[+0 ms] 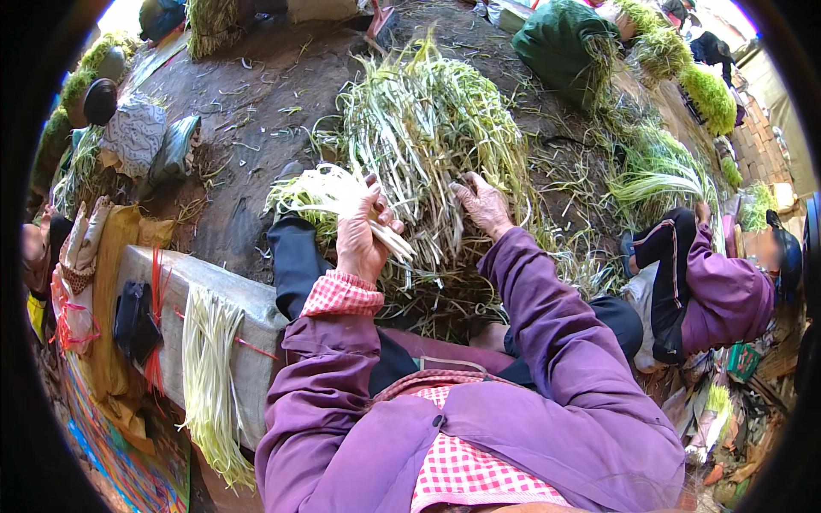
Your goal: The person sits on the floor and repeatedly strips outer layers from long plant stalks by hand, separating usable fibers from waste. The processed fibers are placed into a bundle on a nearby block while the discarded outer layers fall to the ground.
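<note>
My left hand (362, 234) is closed around a small bunch of pale, leafy stalks (308, 192), perhaps blanched chives. The cut white ends poke out to the right of my fingers, and the leaves hang to the left over my dark trouser leg. In front of me rises a large heap of similar long stalks (423, 128), green-yellow and white with dry brownish bits. My right hand (485, 204) is at the heap's right side, thumb and fingertips against the stalks. Whether it pinches one cannot be made out.
On my left, a wrapped block (256, 288) bears a sorted bunch of pale stalks (208, 359), red ties (155, 314) and a black pouch (138, 324). A co-worker (725, 288) sits to my right by another heap (660, 170). A green sack (564, 48) stands beyond.
</note>
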Tool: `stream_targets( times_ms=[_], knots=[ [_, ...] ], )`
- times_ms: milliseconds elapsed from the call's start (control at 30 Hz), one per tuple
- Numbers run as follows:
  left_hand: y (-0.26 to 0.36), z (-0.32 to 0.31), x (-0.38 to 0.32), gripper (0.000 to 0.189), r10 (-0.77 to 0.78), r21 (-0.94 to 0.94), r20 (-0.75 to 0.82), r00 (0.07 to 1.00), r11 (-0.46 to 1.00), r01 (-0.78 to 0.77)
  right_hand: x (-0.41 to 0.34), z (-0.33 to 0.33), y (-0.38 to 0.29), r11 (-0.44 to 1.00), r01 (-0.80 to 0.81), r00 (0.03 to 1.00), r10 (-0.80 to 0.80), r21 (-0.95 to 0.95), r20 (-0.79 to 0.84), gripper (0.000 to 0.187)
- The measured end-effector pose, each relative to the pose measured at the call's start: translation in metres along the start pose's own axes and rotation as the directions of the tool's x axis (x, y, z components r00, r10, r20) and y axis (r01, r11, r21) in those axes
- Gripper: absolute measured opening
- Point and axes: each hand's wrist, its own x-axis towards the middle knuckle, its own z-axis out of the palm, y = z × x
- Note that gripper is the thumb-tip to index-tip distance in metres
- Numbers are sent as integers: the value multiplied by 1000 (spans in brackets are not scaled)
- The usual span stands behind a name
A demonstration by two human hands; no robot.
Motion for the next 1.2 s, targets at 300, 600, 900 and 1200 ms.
stream_targets(
  times_ms=[300,600,900,1200],
  knots=[
    [-4,2,-1,24,-30,29,-9,1000,999,30,41,-44,53,863,-278,959,272,-422,-77,54],
    [-11,8,2,24,-73,42,11,997,996,72,20,-65,98,548,-43,943,298,835,-147,24],
    [-12,-7,10,22,-48,3,39,998,999,48,64,-86,-36,856,170,984,-174,489,-37,65],
    [0,-8,2,24,7,-1,26,1000,1000,-7,-44,-39,46,945,-326,906,322,35,-274,33]
  ],
)
